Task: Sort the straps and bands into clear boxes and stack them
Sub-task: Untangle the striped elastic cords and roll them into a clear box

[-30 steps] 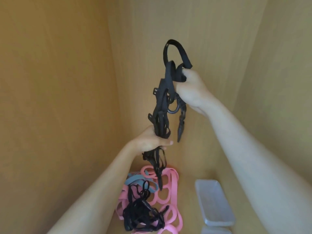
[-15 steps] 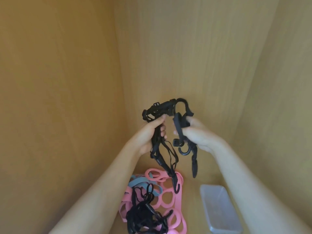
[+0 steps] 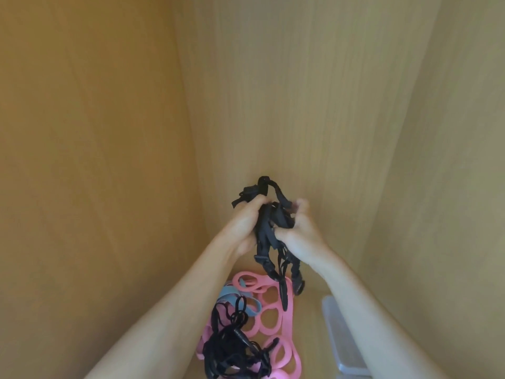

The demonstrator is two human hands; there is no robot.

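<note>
Both left hand [image 3: 241, 227] and right hand [image 3: 299, 235] clench tangled black webbing strap [image 3: 266, 232]
We should gather ends dangling below our fingers [image 3: 254, 203] first.

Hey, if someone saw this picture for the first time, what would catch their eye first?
Dead centre, the left hand and right hand grip a bundle of black straps, held up against a plain wooden wall. Lower down lie pink bands with a black tangle on top. A clear box sits to their right.
</note>
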